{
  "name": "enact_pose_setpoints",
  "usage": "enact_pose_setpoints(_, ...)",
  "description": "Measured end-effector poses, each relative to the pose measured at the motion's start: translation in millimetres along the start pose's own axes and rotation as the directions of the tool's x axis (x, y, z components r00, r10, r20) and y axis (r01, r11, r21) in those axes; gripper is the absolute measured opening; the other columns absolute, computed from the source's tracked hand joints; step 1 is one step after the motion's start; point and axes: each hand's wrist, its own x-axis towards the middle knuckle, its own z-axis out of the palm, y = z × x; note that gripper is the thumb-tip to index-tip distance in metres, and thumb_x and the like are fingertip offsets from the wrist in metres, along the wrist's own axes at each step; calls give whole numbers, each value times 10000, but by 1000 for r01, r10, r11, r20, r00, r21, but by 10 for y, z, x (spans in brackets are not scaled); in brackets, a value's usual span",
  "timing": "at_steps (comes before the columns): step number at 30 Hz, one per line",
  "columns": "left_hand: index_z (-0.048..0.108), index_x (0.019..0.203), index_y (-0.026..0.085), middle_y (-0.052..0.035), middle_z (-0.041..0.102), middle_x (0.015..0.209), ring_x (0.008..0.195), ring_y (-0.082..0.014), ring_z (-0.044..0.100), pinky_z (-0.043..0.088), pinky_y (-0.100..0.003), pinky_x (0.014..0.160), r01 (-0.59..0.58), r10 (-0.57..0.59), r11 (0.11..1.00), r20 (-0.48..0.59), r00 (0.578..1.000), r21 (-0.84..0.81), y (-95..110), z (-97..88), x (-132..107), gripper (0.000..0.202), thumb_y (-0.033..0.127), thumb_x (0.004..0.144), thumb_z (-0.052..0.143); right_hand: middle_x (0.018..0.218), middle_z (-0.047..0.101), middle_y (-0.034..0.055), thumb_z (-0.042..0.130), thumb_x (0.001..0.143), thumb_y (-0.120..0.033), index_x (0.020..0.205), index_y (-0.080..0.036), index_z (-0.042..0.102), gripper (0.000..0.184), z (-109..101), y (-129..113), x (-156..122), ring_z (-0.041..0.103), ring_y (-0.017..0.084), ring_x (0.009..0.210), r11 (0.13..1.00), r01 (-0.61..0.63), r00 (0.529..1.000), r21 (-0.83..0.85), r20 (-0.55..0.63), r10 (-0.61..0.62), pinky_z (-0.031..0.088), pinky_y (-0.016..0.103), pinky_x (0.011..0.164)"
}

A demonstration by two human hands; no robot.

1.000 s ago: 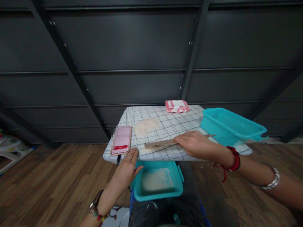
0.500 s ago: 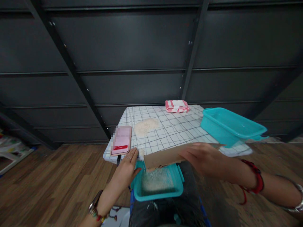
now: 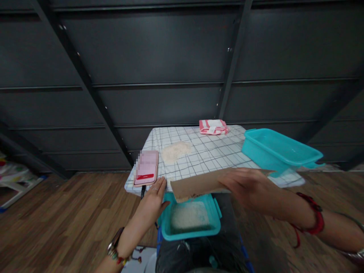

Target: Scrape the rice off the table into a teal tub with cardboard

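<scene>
My right hand (image 3: 241, 185) grips a strip of brown cardboard (image 3: 199, 185), its fingers closed on the strip's right part. The cardboard slants over the far rim of a turquoise plastic container (image 3: 191, 237), along the table's near edge. Inside that container lies a layer of pale, fine grains (image 3: 189, 216); I cannot tell their kind. My left hand (image 3: 156, 197) rests with fingers stretched flat at the cloth's edge, its thumb apart, by the container's far left corner. Farther back, a pale pile of grains (image 3: 176, 151) is spread on the checked cloth (image 3: 210, 153).
A pink-cased phone (image 3: 146, 167) lies left of the pile. At the back sits a folded red-and-white striped cloth (image 3: 213, 127). A larger turquoise container (image 3: 281, 149) stands at the right edge, partly overhanging. Dark metal panels (image 3: 159, 49) rise behind the table.
The cardboard has lifted slightly away from the container and tilted, with my right hand shifting a little right. More grains now show in the container. My left hand has hardly moved.
</scene>
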Motion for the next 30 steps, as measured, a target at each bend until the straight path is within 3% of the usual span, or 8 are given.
enact_pose_setpoints(6, 360, 1261, 63, -239, 482, 1278, 1192, -298, 451, 443, -451, 943, 10, -9, 1000, -31, 999, 20, -9, 37, -9, 575, 196, 735, 550, 775, 642, 75, 415, 786, -54, 855, -141, 556, 180, 277, 183, 352, 575, 179, 688, 1000, -13, 988, -23, 151, 16, 370, 279, 601)
enact_pose_setpoints(11, 293, 1307, 110, -215, 462, 1307, 1223, -288, 415, 430, -446, 959, 23, -27, 998, -63, 998, -57, -24, 70, -40, 628, 218, 746, 554, 766, 632, 67, 401, 798, -32, 852, -135, 539, 181, 412, 192, 445, 576, 182, 689, 999, 51, 987, -8, 156, -49, 366, 288, 599)
enact_pose_setpoints(19, -21, 1393, 151, -242, 446, 1307, 1159, -297, 488, 471, -446, 895, 111, -138, 966, -104, 985, -234, -40, 107, -59, 886, 258, 753, 583, 752, 630, 60, 421, 807, -59, 815, -141, 534, 140, 379, 186, 388, 572, 181, 702, 986, 167, 979, 28, 111, -169, 389, 293, 613)
enact_pose_setpoints(30, -100, 1386, 159, -266, 442, 1298, 1148, -308, 496, 470, -463, 874, 101, -112, 982, -61, 992, -160, -24, 79, -54, 935, 208, 744, 578, 812, 658, 61, 391, 789, -48, 853, -143, 574, 216, 263, 295, 207, 591, 165, 740, 967, 231, 968, 107, 79, -239, 443, 293, 660)
